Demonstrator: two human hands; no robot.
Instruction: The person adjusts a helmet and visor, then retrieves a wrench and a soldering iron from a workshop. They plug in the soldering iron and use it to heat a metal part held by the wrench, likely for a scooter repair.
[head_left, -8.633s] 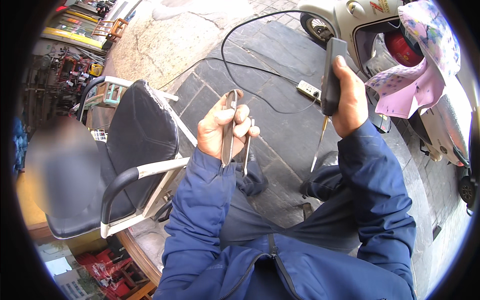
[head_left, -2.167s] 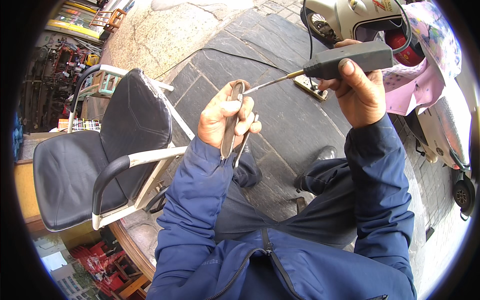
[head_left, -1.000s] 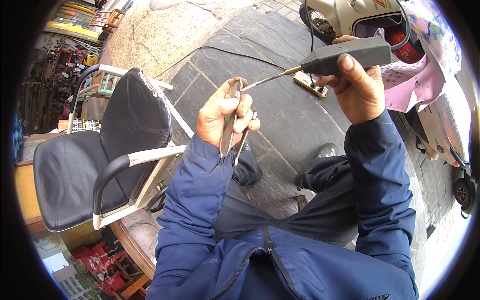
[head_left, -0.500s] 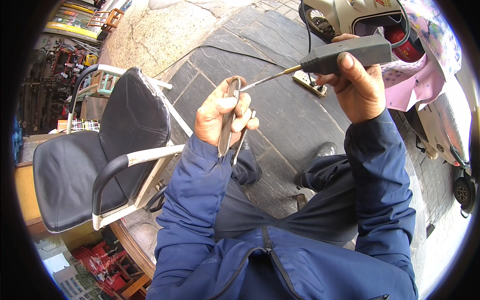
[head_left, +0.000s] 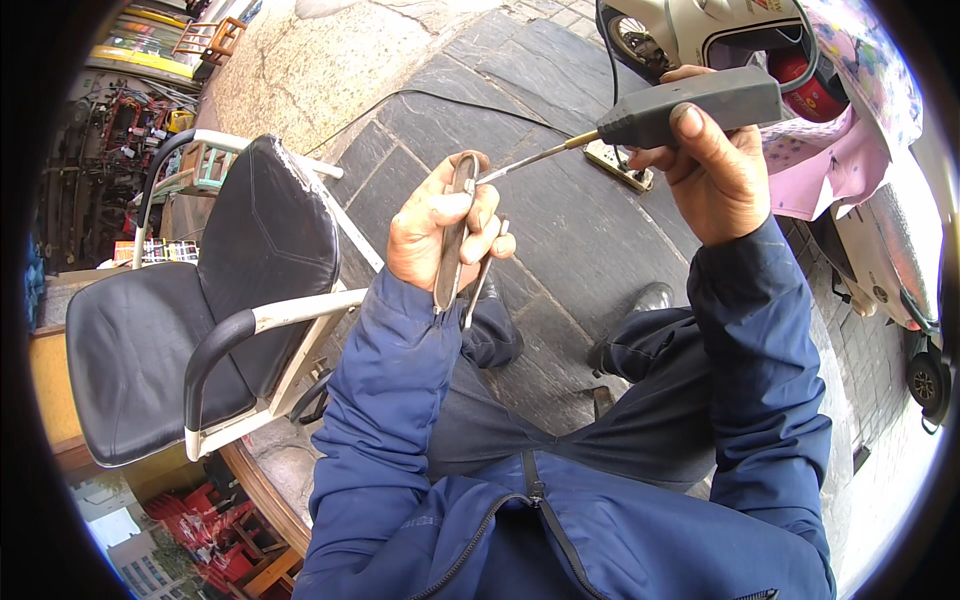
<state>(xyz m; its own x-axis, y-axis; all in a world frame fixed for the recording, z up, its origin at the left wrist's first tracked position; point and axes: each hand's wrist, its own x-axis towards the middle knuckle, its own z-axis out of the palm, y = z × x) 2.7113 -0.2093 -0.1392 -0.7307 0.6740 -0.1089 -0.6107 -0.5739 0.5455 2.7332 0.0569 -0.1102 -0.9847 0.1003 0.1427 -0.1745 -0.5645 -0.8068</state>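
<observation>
My left hand (head_left: 435, 225) is closed around a flat, elongated metal piece (head_left: 450, 268), held upright, with a thinner metal piece (head_left: 480, 285) among its outer fingers. My right hand (head_left: 720, 170) grips a dark grey handheld tool (head_left: 730, 98), thumb along its side. The tool's long shaft (head_left: 530, 158), brass-coloured near the body, slants down-left, and its tip meets the upper part of the flat piece at my left fingers. Whether it touches metal or only overlaps it is hard to tell. A black cord loops from the tool's far end.
A black padded chair (head_left: 270, 230) with white frame stands at my left, beside cluttered shelves. A power strip (head_left: 615, 165) and cable lie on the slate paving (head_left: 540, 250). A cream scooter (head_left: 660, 25) with pink floral cover (head_left: 820, 180) is at right. My legs stretch below.
Since the oldest frame, my right hand has swung the tool from upright to nearly sideways, bringing its tip to the left-hand piece. Over the last second both hands drifted slightly up and left.
</observation>
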